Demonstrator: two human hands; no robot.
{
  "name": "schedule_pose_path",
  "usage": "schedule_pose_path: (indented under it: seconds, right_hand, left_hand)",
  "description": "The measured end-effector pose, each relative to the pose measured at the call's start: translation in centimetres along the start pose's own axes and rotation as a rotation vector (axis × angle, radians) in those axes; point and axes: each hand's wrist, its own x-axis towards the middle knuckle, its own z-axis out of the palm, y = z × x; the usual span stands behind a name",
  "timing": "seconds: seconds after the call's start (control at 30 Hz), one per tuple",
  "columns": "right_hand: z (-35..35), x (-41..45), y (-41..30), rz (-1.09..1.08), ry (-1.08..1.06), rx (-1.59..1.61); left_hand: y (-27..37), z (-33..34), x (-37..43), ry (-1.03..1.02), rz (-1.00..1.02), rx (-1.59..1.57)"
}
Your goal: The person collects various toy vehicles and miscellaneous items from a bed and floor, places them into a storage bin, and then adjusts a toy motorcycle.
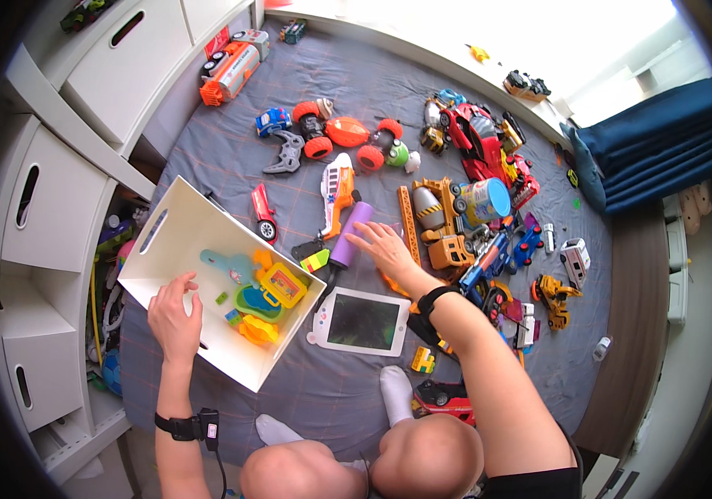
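Note:
A white storage box with an oval handle slot stands tilted at an angle before me. Inside lie a yellow toy case, a green and blue toy tray, a pale blue plastic toy, an orange-yellow toy piece and small building blocks. My left hand is over the box's near left rim, fingers apart, nothing in them; contact with the rim is unclear. The spread fingertips of my right hand are at a purple cylinder, without wrapping around it.
Beside the box lie a white drawing tablet, a toy blaster and a red toy car part. Toy trucks crowd the right side. An orange-wheeled stunt car and a grey controller lie farther back. White drawers border the left.

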Motion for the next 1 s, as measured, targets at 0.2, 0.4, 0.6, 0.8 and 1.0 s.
schedule_pose_path:
  seconds: [0.2,0.4,0.6,0.8,1.0]
  right_hand:
    - [0.2,2.3,-2.2,-0.041,-0.12,-0.199]
    - [-5.3,1.4,0.5,-0.321,-0.01,0.206]
    - [-21.5,2.8,-5.4,0.03,0.303,0.542]
    - [-26.6,12.6,-19.8,-0.016,-0.411,0.739]
    - [-14.3,18.5,-25.9,0.063,-1.213,0.463]
  left_hand:
    - [0.0,-1.1,-0.5,0.008,0.024,0.007]
    - [-1.5,-2.2,-1.2,0.045,0.03,-0.068]
    - [-2.9,-4.0,-1.6,0.25,0.093,-0.249]
    - [-8.4,-5.2,-0.9,0.553,-0.1,-0.387]
    - [-12.4,-4.8,-0.5,0.206,-0.057,-0.321]
